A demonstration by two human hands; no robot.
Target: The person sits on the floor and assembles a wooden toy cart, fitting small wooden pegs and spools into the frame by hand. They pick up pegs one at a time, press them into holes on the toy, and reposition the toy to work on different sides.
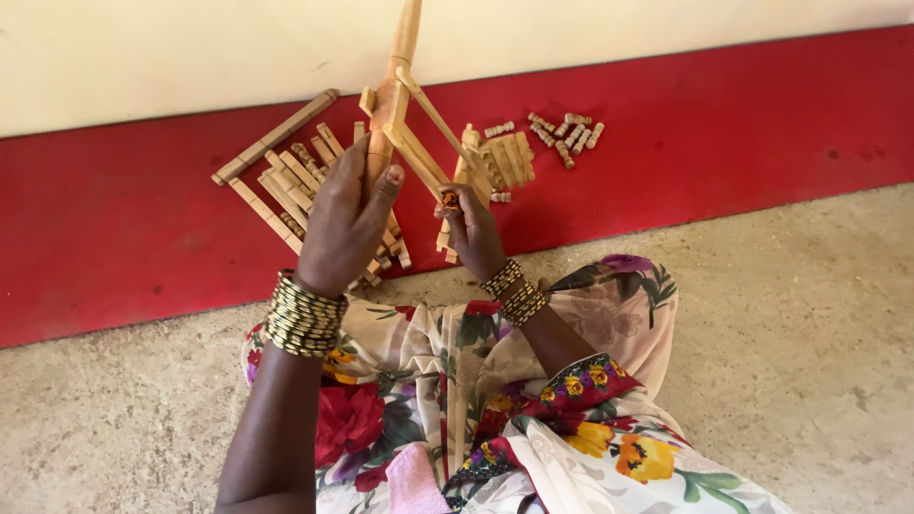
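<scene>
Her left hand [347, 224] clenches the turned wooden spindle [388, 114] upright to steady it, while her right hand [471, 233] pinches a thin rod [440, 119] slanting from it.

Pale tan wooden frame [395, 114] and sticks [286, 181]; red floor band [743, 124] under a cream wall [190, 48]; grey speckled floor [819, 362]; cream dress [533, 428] with red, yellow, purple flowers; gold bangles [303, 316].

Both hands raised: left hand [345, 224] clenched, right hand [473, 231] seemingly pinching.
</scene>
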